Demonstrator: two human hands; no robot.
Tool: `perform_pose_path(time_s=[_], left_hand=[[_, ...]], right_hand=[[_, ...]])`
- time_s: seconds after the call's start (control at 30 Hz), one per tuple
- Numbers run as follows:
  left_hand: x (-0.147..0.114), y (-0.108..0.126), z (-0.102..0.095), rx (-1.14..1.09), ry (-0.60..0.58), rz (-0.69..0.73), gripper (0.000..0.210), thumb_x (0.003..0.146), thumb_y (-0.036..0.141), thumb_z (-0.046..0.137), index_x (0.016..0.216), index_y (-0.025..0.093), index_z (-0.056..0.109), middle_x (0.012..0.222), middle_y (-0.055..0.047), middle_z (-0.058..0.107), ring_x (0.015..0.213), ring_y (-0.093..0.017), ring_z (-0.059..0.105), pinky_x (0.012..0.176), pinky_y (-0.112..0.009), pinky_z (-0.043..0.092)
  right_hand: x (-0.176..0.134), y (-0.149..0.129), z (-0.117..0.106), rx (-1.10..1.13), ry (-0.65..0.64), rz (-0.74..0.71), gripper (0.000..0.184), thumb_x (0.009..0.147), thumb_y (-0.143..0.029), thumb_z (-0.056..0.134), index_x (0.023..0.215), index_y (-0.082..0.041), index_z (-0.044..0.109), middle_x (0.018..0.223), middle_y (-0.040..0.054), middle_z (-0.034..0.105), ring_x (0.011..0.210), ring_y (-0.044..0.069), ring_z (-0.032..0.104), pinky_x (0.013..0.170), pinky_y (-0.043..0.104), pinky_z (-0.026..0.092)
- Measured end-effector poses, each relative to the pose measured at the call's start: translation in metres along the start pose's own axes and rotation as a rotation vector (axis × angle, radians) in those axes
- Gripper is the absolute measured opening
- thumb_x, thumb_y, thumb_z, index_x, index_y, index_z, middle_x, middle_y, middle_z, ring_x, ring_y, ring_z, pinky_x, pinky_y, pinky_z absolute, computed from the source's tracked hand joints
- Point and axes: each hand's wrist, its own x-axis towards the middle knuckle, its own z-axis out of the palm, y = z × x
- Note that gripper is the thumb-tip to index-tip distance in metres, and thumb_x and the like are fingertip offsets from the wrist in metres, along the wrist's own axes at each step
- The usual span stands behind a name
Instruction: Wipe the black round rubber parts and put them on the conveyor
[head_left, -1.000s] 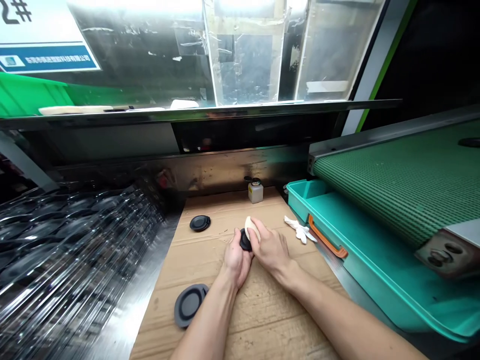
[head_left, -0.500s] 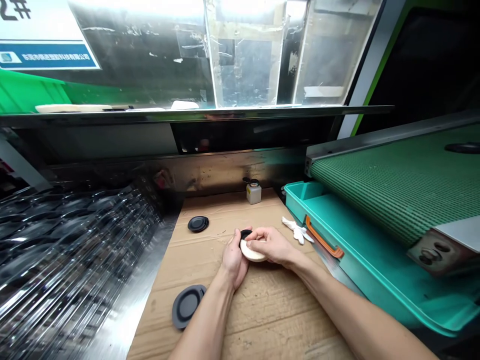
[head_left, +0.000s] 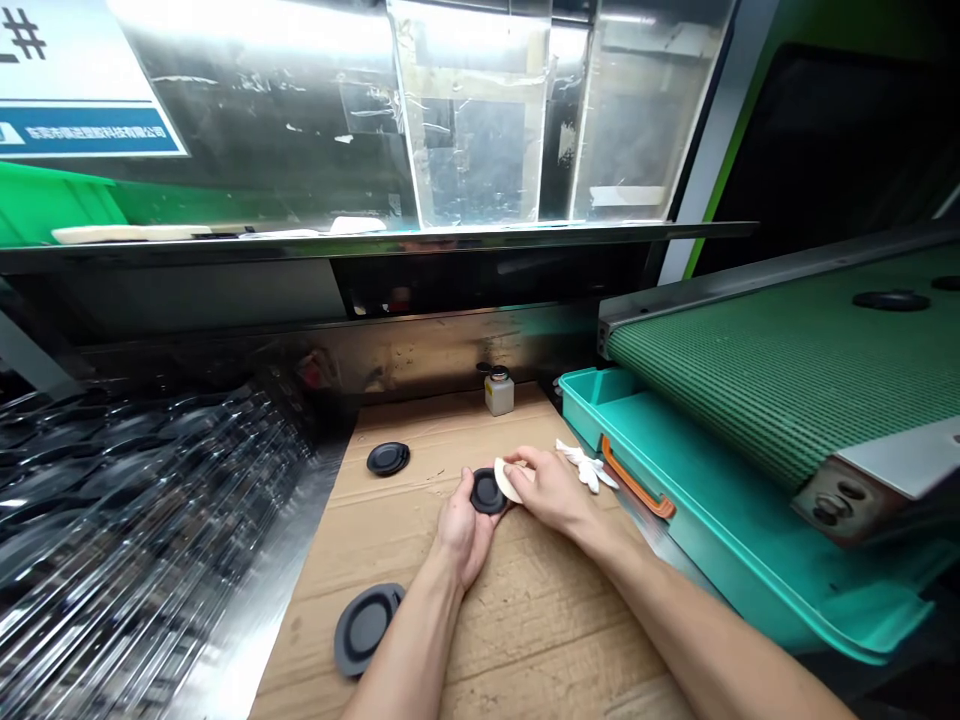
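My left hand [head_left: 463, 525] is closed round the edge of a round black part [head_left: 487, 492] with a raised rim, its face turned up towards me. In my right hand [head_left: 549, 487] is a cream-white round pad [head_left: 505, 481], tilted on edge and pinched between thumb and fingers. The pad is at the right edge of the black part; whether they touch I cannot tell. Both hands are above a cardboard sheet [head_left: 555, 640]. Left of them lies a black round part [head_left: 388, 459], and a larger dark grey one [head_left: 366, 630] lies beside my left forearm.
A small square bottle [head_left: 499, 391] stands at the back of the cardboard. White gloves or cloth [head_left: 586, 466] lie by the teal tray [head_left: 720, 480] with an orange handle. Above it runs a green conveyor belt [head_left: 750, 340] carrying black parts. Stacked clear-and-black trays [head_left: 142, 520] fill the left.
The pad has moved off the face of the black part to its right edge and tilted up, baring the part. The whole view has shifted slightly.
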Motion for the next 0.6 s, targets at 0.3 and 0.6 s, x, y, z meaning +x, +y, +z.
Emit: perform_pose_path(time_s=[0.3, 0.6], left_hand=[[-0.005, -0.001, 0.004, 0.101, -0.037, -0.022, 0.036, 0.096, 0.036, 0.043, 0.108, 0.010, 0.065, 0.110, -0.015, 0.069, 0.105, -0.025, 0.064, 0.093, -0.042, 0.051], [-0.004, 0.001, 0.005, 0.040, 0.014, -0.026, 0.035, 0.096, 0.035, 0.044, 0.099, 0.008, 0.066, 0.104, -0.017, 0.070, 0.105, -0.026, 0.064, 0.095, -0.040, 0.051]], right_hand=[[0.005, -0.014, 0.012, -0.329, 0.135, 0.072, 0.033, 0.098, -0.043, 0.038, 0.122, -0.034, 0.059, 0.098, 0.0014, 0.071, 0.089, 0.021, 0.066, 0.078, 0.027, 0.045], [-0.006, -0.025, 0.024, -0.491, 0.086, 0.137, 0.040, 0.098, -0.047, 0.035, 0.133, -0.034, 0.051, 0.089, 0.0058, 0.071, 0.078, 0.024, 0.067, 0.072, 0.031, 0.047]])
